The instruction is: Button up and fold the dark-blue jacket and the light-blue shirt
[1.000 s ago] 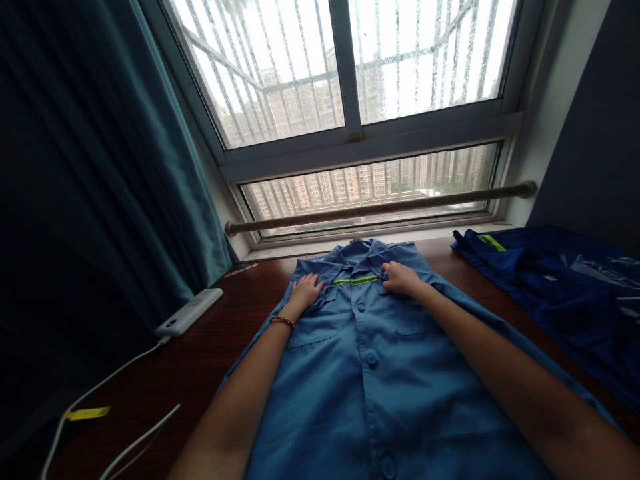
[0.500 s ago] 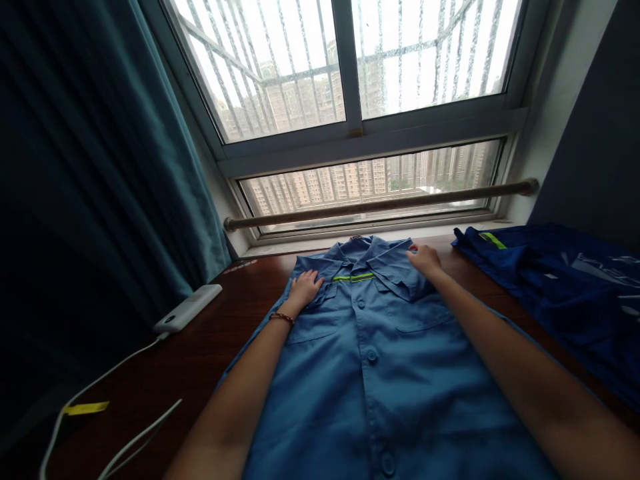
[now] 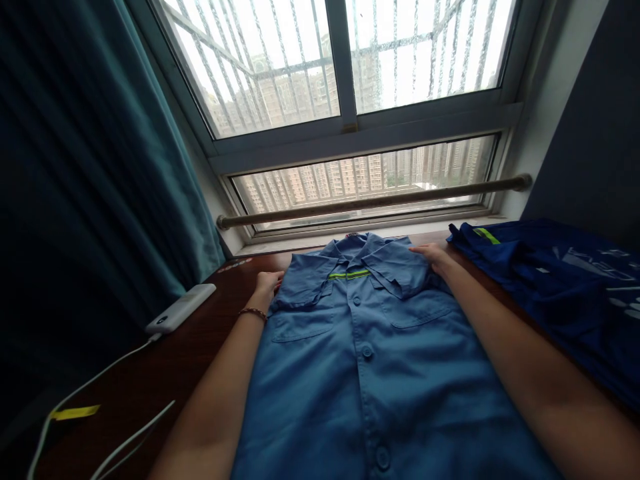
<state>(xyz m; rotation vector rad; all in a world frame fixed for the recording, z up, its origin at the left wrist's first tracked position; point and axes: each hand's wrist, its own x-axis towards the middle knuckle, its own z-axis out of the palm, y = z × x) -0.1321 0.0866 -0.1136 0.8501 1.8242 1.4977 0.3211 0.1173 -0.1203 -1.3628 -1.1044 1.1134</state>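
Note:
A blue short-sleeved button-up shirt (image 3: 320, 373) lies front up, its collar toward the window and both sleeves folded inward over the chest. A yellow-green stripe crosses below the collar. At the shirt's left side, by the folded sleeve, my left hand (image 3: 269, 285) has its fingers curled against the edge of the cloth. My right hand (image 3: 434, 257) is at the upper right edge, fingers closed on the folded sleeve there; part of the grip is hidden. A bracelet circles my left wrist.
Darker blue folded clothing (image 3: 535, 280) lies to the right on the brown wooden surface (image 3: 200, 353). A white power bank (image 3: 183, 308) with a white cable sits at left, near the curtain (image 3: 165, 173). A horizontal rail (image 3: 375, 201) crosses the window behind the shirt.
My left hand has moved left, from lying flat on the folded sleeve to the shirt's side edge. My right hand stays by the right sleeve, its fingers now reaching lower around the edge.

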